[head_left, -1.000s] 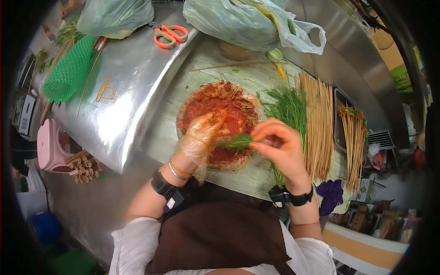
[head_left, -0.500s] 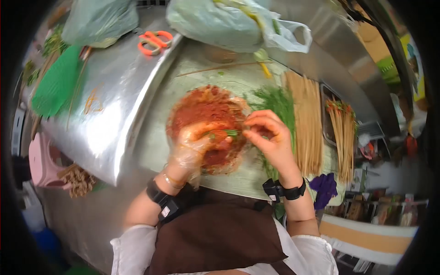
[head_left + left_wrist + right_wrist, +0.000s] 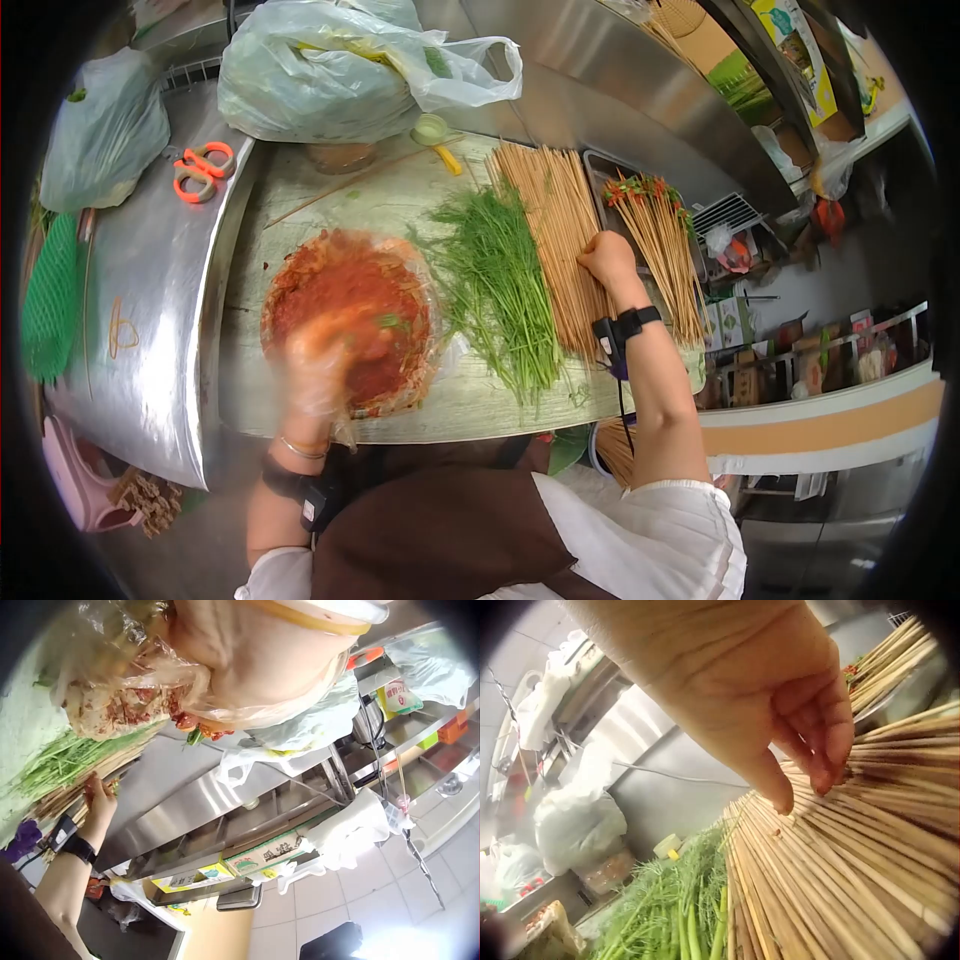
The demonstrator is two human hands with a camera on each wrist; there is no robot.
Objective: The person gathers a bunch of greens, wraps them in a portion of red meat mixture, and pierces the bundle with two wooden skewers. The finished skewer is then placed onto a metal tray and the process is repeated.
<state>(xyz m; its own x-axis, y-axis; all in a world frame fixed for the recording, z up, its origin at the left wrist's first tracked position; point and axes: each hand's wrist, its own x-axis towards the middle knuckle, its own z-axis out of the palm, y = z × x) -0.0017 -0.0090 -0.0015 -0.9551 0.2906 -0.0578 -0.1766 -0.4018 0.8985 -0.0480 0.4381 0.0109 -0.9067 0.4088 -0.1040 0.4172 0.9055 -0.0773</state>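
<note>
In the head view, my left hand point(image 3: 325, 355), in a clear plastic glove, is blurred over a round, plastic-lined heap of red-sauced food point(image 3: 300, 285). Red-coated food with a green piece point(image 3: 393, 322) shows at its fingers; the left wrist view shows this green piece point(image 3: 195, 737) and red bits beyond the glove. My bare right hand point(image 3: 612, 262) is at the bundle of wooden skewers point(image 3: 545, 200). In the right wrist view the right hand point(image 3: 780, 720) has bent fingers and a thumb low over the sticks point(image 3: 817, 862), with a gap between thumb and fingers.
Green herbs point(image 3: 495, 280) lie between sauced food and skewers. Beyond the skewers, a tray point(image 3: 597, 175) holds filled sticks point(image 3: 660, 240). Plastic bags point(image 3: 310, 80), a green strainer point(image 3: 430, 130) and a long thin stick point(image 3: 330, 195) are at the back; scissors point(image 3: 205, 172) lie left.
My right hand has left the left hand's side and moved right to the skewers. The green piece remains by my left fingers. The head view has swung to the right.
</note>
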